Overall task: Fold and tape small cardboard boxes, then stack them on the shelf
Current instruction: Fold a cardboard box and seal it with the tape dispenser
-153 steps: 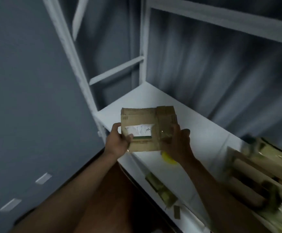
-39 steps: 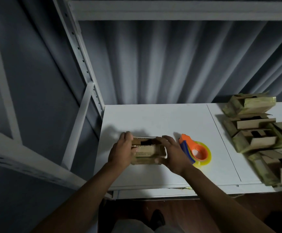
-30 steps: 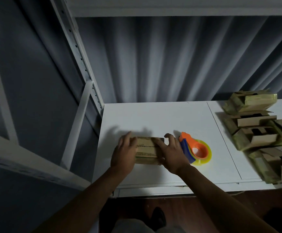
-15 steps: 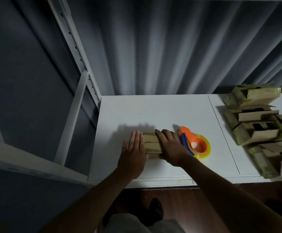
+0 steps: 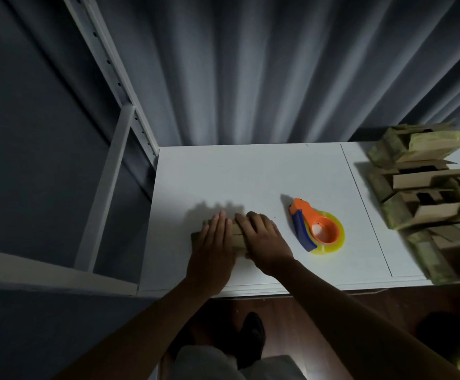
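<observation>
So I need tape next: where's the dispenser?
In the head view, the tape dispenser lies on the white shelf, just right of the right hand.

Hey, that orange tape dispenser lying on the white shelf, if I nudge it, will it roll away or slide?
The tape dispenser lies flat on its side on the shelf, so it would probably slide, not roll. Its plastic body and handle look rigid, so it should move as one piece. It seems fairly light, and the smooth surface likely offers little resistance.
</observation>
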